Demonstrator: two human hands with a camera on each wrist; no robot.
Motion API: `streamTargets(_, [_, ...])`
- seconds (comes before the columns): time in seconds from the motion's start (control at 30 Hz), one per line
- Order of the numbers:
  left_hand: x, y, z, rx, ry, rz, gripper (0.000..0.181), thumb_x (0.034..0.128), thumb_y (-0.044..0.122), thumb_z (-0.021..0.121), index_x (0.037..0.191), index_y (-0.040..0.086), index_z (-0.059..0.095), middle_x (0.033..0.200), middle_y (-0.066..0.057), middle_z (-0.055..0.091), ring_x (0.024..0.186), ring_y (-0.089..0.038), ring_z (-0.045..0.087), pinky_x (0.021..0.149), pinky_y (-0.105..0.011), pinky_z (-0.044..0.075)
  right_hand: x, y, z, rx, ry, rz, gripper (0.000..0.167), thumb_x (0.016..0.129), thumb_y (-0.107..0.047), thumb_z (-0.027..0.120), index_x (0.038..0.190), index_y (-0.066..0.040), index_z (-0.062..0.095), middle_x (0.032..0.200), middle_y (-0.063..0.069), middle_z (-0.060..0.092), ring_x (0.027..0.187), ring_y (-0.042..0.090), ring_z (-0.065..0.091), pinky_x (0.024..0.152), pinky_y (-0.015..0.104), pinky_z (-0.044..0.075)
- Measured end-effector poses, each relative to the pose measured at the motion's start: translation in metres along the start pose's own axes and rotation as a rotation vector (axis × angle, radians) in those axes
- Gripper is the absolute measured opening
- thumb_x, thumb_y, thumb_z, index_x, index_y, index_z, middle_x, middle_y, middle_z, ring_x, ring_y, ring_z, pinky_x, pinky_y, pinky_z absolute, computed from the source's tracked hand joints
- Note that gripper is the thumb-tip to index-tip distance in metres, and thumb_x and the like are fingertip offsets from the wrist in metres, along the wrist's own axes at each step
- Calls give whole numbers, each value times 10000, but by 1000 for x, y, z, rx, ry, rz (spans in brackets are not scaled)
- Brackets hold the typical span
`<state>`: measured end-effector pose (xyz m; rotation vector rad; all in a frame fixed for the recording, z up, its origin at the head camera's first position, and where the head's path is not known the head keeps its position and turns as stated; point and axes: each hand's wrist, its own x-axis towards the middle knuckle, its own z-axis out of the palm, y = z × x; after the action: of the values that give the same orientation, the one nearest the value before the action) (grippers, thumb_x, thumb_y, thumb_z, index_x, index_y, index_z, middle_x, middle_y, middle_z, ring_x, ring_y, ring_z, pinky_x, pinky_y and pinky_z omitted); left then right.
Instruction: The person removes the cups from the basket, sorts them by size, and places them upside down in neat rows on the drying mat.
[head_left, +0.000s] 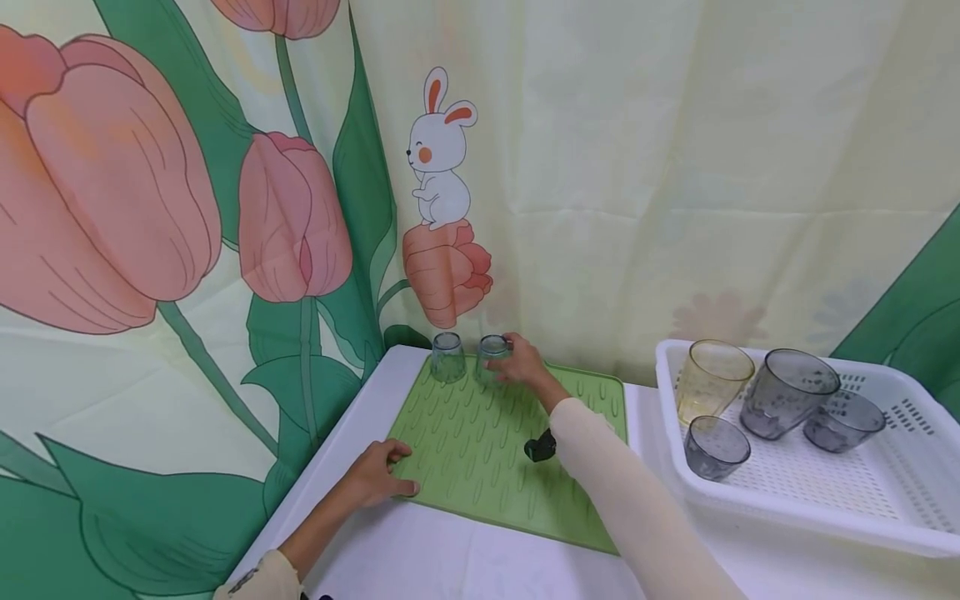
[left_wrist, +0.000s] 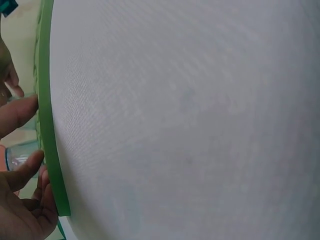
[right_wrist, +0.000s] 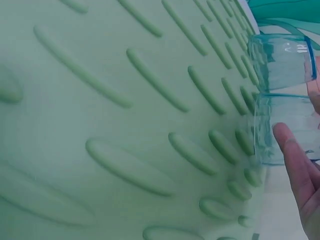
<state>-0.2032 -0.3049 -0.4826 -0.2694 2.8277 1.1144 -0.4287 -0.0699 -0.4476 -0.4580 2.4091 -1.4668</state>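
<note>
My right hand (head_left: 521,362) grips a clear bluish glass (head_left: 489,372) at the back of a green ridged drying mat (head_left: 487,450). In the right wrist view, one finger lies along the side of this glass (right_wrist: 270,130); the rest of the grip is partly cut off. Close on its left, a second bluish glass (head_left: 447,360) stands on the mat. My left hand (head_left: 372,475) rests at the mat's front left corner, thumb and fingers spread apart. In the left wrist view its fingertips (left_wrist: 31,107) touch the mat by the green edge (left_wrist: 46,100).
On the right of the white table (head_left: 420,550) stands a white plastic basket (head_left: 795,517). It holds a yellowish glass (head_left: 712,379), a tall grey glass (head_left: 787,396) and two small grey glasses (head_left: 716,450). A printed curtain (head_left: 600,167) hangs close behind the mat.
</note>
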Motion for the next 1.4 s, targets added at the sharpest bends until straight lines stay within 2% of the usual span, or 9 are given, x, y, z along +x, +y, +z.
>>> streamTargets(0.3, [0,1,0,3,2,1,583,732,192,891,1232,48,628,1164,-118,561,993,-240,524,824,-383,472,2,2,-2,-48,-6,-8,802,911,-211,759,1542,-58,288,1558,206,394,889,322,744,773,333,601])
streamTargets(0.53, [1,1,1,3,5,-16,574,725,182,896,1218,56,633,1151,-106,559,979,-231,515,821,-382,465,5,6,-3,-58,2,-3,779,910,-231,762,1526,-71,314,1551,193,411,895,334,740,761,322,597])
streamTargets(0.73, [2,-1,2,-4,2,-15,577,730,188,894,1227,60,630,1155,-103,556,1000,-236,527,836,-395,475,3,6,-4,-33,-3,-3,812,900,-235,772,1534,-65,293,1553,201,403,900,347,735,780,341,596])
streamTargets(1.07, [3,-1,1,3,-4,-6,583,728,194,897,1228,58,630,1169,-111,563,1002,-237,529,830,-396,480,-1,5,-10,-59,-19,-23,873,901,-249,772,1562,-37,242,1559,206,393,943,350,731,813,347,590])
streamTargets(1.2, [4,0,1,6,-8,-5,581,726,194,897,1224,56,633,1159,-111,562,993,-236,524,821,-384,473,-7,0,-17,-98,-27,-35,865,912,-248,758,1560,-18,233,1560,225,382,943,341,731,897,405,570])
streamTargets(1.4, [2,0,0,2,-18,2,585,730,185,896,1232,47,629,1186,-130,568,1032,-267,554,847,-423,500,-13,-6,-30,-186,-29,-47,887,909,-310,754,1559,-12,228,1558,234,382,865,251,740,1043,476,482])
